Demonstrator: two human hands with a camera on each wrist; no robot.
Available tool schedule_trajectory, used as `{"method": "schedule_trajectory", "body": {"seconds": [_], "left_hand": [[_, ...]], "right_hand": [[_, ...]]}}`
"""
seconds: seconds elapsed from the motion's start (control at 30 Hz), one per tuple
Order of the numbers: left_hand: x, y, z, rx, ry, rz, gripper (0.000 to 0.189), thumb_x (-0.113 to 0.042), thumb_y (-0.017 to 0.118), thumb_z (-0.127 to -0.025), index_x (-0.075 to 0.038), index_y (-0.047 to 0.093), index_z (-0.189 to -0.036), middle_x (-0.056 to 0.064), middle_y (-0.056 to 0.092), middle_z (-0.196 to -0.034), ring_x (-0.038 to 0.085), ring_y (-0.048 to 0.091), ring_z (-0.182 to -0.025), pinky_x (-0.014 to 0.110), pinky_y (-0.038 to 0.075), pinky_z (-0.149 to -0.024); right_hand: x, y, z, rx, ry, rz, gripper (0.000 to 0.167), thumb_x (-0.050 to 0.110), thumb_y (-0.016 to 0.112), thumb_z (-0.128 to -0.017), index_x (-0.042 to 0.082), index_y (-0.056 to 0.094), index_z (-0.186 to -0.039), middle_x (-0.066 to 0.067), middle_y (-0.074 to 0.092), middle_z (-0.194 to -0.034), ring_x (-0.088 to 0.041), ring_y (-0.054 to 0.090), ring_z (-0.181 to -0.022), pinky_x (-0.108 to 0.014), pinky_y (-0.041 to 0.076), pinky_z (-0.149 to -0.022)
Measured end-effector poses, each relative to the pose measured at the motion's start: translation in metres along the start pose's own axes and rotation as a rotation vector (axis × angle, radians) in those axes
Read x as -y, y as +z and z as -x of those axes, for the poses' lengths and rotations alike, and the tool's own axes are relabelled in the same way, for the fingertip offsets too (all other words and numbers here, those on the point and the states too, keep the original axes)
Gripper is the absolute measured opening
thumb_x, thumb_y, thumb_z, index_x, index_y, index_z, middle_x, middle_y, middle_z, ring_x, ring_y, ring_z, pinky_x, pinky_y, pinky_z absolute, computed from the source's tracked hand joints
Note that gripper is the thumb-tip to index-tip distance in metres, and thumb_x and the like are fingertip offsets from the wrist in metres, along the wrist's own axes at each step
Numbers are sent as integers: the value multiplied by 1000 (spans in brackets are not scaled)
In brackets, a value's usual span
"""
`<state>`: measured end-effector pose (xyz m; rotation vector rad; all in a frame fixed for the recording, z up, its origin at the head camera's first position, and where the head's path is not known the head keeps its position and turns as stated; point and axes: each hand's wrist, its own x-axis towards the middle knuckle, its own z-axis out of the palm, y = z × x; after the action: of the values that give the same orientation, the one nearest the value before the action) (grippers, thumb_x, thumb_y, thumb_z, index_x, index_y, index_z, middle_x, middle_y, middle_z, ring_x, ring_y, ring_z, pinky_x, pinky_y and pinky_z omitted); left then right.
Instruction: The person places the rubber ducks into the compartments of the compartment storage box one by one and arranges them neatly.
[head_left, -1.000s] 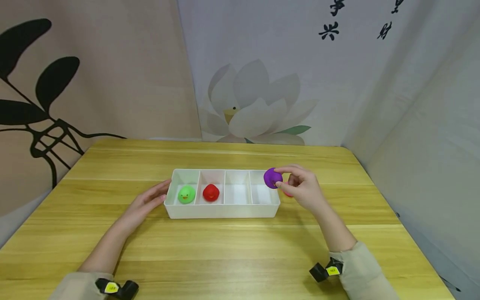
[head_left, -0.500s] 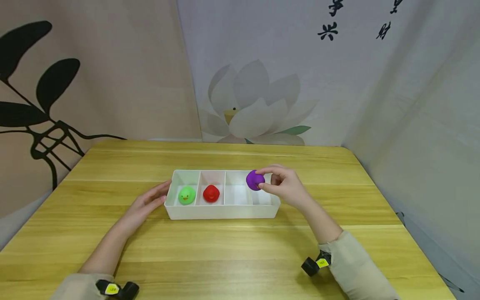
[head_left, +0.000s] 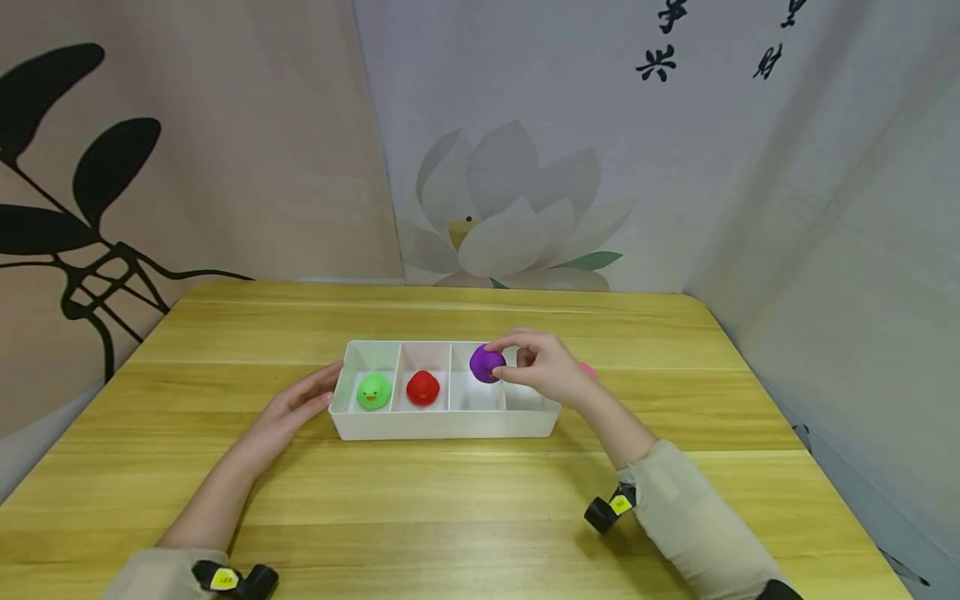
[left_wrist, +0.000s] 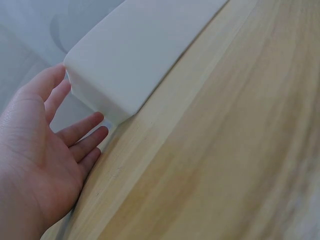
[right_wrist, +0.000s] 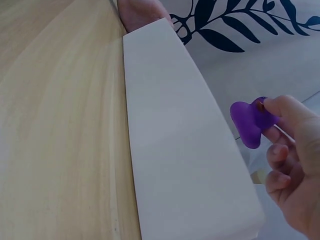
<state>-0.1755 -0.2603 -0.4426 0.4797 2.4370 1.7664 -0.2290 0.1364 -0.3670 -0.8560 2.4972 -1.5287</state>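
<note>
A long white box (head_left: 442, 426) with a row of compartments stands on the table. In its leftmost compartment sits a green toy duck (head_left: 373, 391), and a red toy duck (head_left: 423, 388) is in the one beside it. My right hand (head_left: 547, 367) pinches a purple toy duck (head_left: 486, 365) between thumb and index finger, above the third compartment from the left. In the right wrist view the purple duck (right_wrist: 252, 121) shows above the box's rim. My left hand (head_left: 288, 410) touches the box's left end, fingers fairly straight, as the left wrist view shows with the fingertips (left_wrist: 97, 118) along that end.
A pink object (head_left: 588, 370) peeks out behind my right wrist, to the right of the box, mostly hidden. The wooden table (head_left: 420, 517) ends at a curtain (head_left: 525, 150) printed with a lotus. Small cameras are strapped at both sleeves.
My right hand has carried the purple duck leftward, from the box's right end to above its third compartment. The left hand and the box have stayed nearly still.
</note>
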Motion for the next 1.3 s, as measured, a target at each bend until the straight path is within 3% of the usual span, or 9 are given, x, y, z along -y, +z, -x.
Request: {"method": "schedule_trajectory", "body": {"seconds": [0.3, 0.7, 1.03, 1.3], "left_hand": [[2, 1, 1, -3, -9, -8, 50, -23, 45, -103, -16, 31, -151, 18, 40, -145, 27, 35, -130, 63, 24, -100], [0, 2, 0, 2, -4, -5, 51, -22, 45, -103, -15, 30, -152, 19, 39, -146, 38, 31, -132, 64, 25, -99], [-1, 1, -1, -3, -1, -22, 51, -23, 45, -103, -15, 31, -151, 19, 40, -145, 38, 31, -132, 63, 25, -99], [-1, 1, 0, -2, -5, -24, 51, -23, 44, -104, -15, 30, -152, 20, 40, -145, 39, 32, -132, 62, 26, -99]], "right_hand": [[-9, 10, -13, 42, 18, 37, 24, 12, 75, -84, 11, 72, -108, 0, 64, -103, -16, 44, -61, -24, 36, -53], [-17, 18, -20, 83, 93, 30, 27, 12, 77, -82, 7, 72, -108, -7, 65, -101, -22, 45, -66, -25, 37, -56], [-16, 19, -24, 105, 124, 122, 23, 13, 77, -82, 12, 73, -105, 2, 66, -96, -20, 55, -94, -33, 45, -78], [-21, 21, -28, 151, 161, 137, 22, 12, 78, -81, 12, 73, -102, 4, 67, -98, -19, 55, -92, -30, 45, -74]]}}
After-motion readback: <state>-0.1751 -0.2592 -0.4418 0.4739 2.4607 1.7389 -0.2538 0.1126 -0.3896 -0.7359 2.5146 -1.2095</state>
